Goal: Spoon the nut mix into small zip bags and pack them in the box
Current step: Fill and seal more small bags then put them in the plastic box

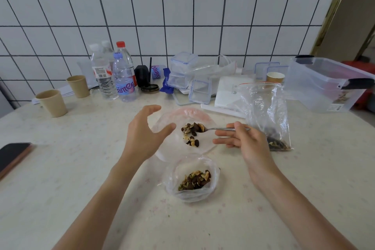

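1. Nuts are riding in the bowl of a spoon [211, 128] that the right hand [246, 142] is pinching by its handle, level, probably so nothing is spilling on the way across.
2. That spoon is hovering over an open small zip bag [183, 130] lying near the middle of the tabletop [85, 168], where a little nut mix [190, 135] is already sitting.
3. Beside that bag's left rim the left hand [145, 130] is hanging spread, fingers loosely curved and gripping nothing; it looks to be reaching to steady or widen the mouth.
4. Nearer the front edge, a second small bag [191, 178] is slumping open with a fuller portion, seemingly waiting to be sealed.
5. Toward the right edge, a larger zip bag [265, 115] is standing upright, perhaps propped for easy scooping, with dark mix pooling at its bottom.
6. At the far right corner, a clear lidded box [328, 83] is sitting partly cut off by the frame; its contents are hard to make out.
7. Clear plastic is making the bag outlines faint, so whether the spoon is touching the bag cannot be told.
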The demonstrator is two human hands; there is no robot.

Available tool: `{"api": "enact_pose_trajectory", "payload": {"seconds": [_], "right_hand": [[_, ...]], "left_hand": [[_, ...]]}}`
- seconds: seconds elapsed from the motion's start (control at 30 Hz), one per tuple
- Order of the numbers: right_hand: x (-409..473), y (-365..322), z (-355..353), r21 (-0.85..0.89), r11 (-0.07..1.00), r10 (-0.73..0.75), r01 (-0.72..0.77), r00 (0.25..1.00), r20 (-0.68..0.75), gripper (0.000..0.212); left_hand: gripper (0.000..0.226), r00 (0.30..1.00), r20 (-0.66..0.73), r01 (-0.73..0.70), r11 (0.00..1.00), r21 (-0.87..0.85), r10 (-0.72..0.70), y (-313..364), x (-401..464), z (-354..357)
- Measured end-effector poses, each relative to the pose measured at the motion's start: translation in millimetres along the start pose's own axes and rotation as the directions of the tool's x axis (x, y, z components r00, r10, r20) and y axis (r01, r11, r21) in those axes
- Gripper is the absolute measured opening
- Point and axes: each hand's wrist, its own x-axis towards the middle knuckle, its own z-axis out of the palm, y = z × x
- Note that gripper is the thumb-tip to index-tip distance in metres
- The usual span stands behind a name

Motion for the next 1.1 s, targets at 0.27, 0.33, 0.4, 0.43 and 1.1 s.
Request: {"api": "enact_pose_trajectory", "payload": {"seconds": [0.27,0.33,0.4,0.43,1.1], "right_hand": [[-47,-33,-19,0.079,0.997,-0.03,0.025,0.998,0.056,0.033],[-59,-35,-25,0.09,0.996,-0.014,0.008,0.997,0.073,0.033],[-69,-32,-29,0.079,0.997,-0.001,-0.006,0.996,0.087,0.032],[-73,-30,-31,0.07,0.998,0.003,-0.009,0.995,0.095,0.032],[-101,-35,-41,-0.518,0.581,-0.472,0.628,0.778,0.415,0.031]], "left_hand": [[0.011,0.987,0.064,-0.151,0.987,0.048,0.148,18,-59,-17],[0.028,0.986,0.132,-0.108,0.993,0.052,0.101,16,-73,-18],[0.041,0.98,0.189,-0.08,0.992,0.093,0.061,14,-84,-19],[0.042,0.976,0.214,-0.069,0.991,0.116,0.043,13,-88,-18],[0.011,0.948,0.31,0.085,0.996,-0.034,-0.071,19,-82,-16]]}}
